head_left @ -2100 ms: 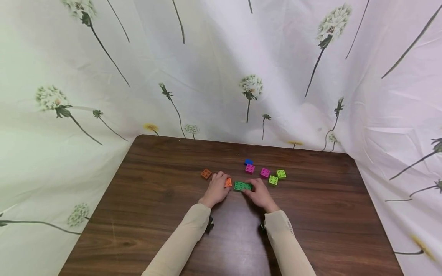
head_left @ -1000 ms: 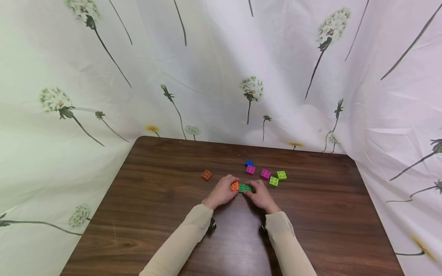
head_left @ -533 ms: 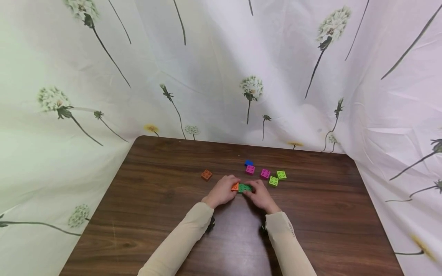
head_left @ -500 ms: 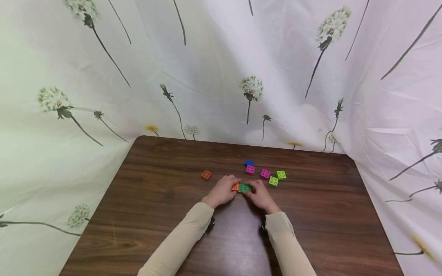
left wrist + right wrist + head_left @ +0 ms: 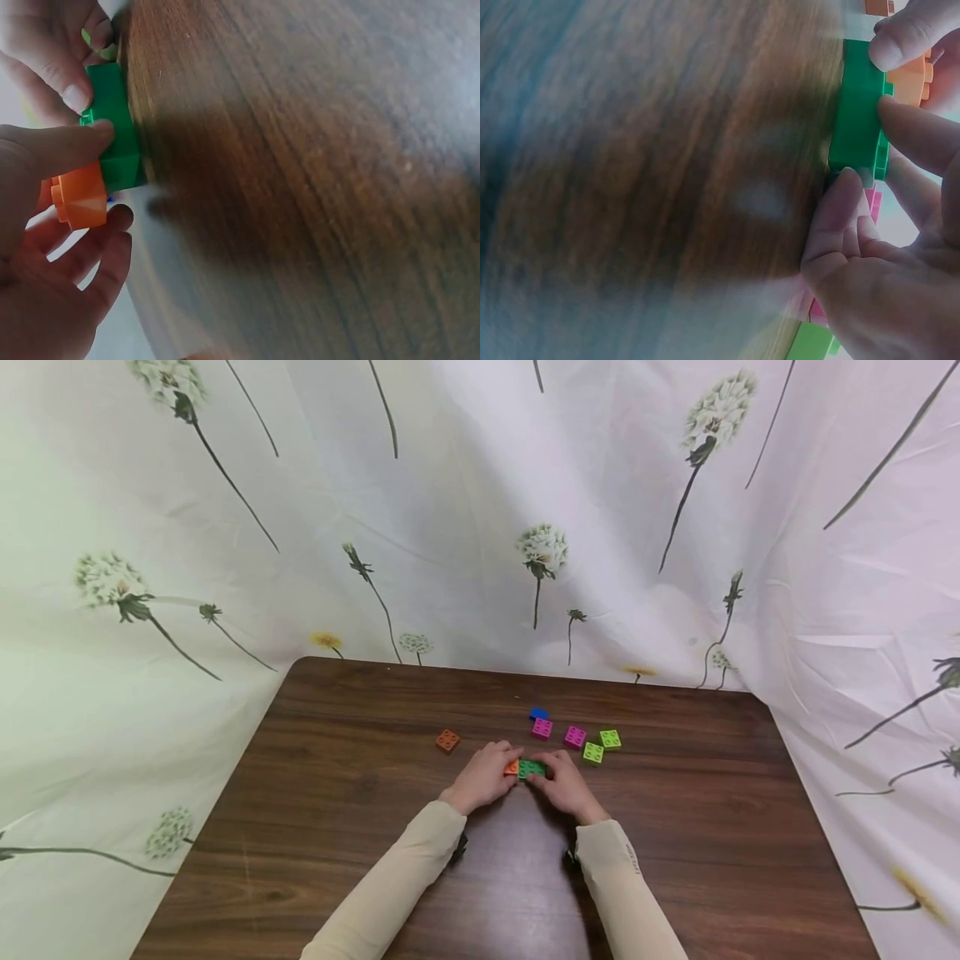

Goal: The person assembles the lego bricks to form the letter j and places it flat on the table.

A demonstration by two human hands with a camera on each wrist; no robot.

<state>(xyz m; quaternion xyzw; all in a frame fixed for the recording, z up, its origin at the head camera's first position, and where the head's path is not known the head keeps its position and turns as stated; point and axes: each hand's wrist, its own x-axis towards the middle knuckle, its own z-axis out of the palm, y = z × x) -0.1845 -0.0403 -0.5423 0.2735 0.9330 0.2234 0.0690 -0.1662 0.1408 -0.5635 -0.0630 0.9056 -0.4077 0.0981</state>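
A green brick (image 5: pixel 531 769) with two rows of studs rests on the brown table, in front of both hands. On its left end sits a smaller orange brick (image 5: pixel 512 767), its studs higher than the green ones in the right wrist view. My left hand (image 5: pixel 483 774) pinches the orange brick, with the thumb reaching onto the green brick's near side in the left wrist view. My right hand (image 5: pixel 564 786) grips the right part of the green brick between thumb and fingers. Whether the orange brick is fully pressed down is hard to tell.
Beyond the hands lie a brown brick (image 5: pixel 447 741), a blue brick (image 5: pixel 538 713), two magenta bricks, one (image 5: pixel 542 728) touching the blue and another (image 5: pixel 575 737), and two lime bricks, a nearer (image 5: pixel 593 753) and a farther (image 5: pixel 611 739). A flowered curtain (image 5: pixel 450 527) hangs behind the table (image 5: pixel 337 827).
My left hand has moved right with the orange brick, from beside the green brick to onto its left end. Over the last half second both hands have hardly moved.
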